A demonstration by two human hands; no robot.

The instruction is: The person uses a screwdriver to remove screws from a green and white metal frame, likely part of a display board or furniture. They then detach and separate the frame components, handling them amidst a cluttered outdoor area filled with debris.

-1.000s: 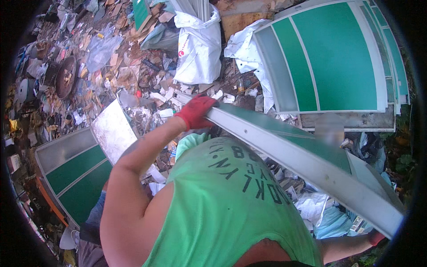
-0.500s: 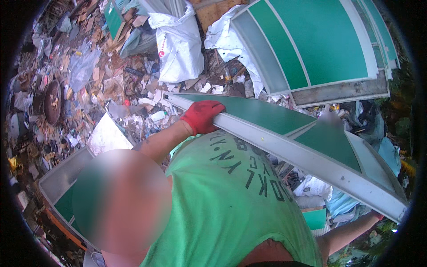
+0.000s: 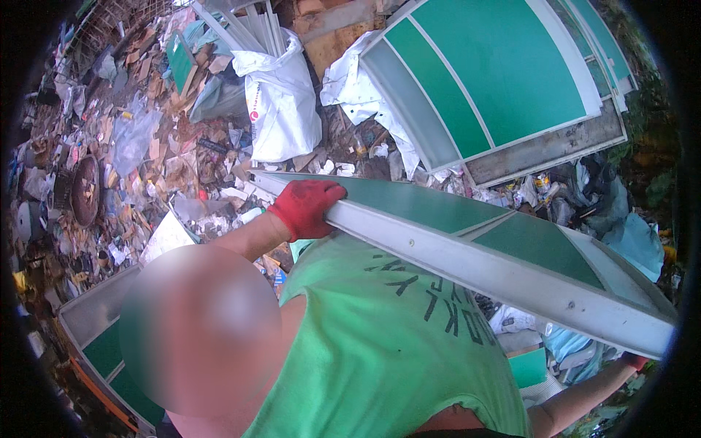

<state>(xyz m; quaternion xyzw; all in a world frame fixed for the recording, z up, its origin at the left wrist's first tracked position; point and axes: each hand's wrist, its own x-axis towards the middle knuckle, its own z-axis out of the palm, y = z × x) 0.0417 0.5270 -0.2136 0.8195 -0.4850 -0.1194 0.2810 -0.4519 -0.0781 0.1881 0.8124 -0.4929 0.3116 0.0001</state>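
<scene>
My left hand (image 3: 305,208), in a red glove, is closed over the white frame of a long panel with green panes (image 3: 467,241). I hold the panel across my chest, above my green sleeveless shirt (image 3: 394,343), and it slopes down to the right. At the panel's far lower end only a bit of my right hand's red glove (image 3: 634,359) shows, tucked under the frame. How it grips there is mostly hidden.
Several similar green and white panels (image 3: 511,80) lean stacked at the top right. Another panel (image 3: 95,343) lies on the ground at the lower left. A full white sack (image 3: 281,102) stands ahead amid broken wood, paper and plastic rubbish (image 3: 146,160).
The panel has swung so that more of its green face shows. My left hand has stayed on the frame and sits slightly lower and further left in view.
</scene>
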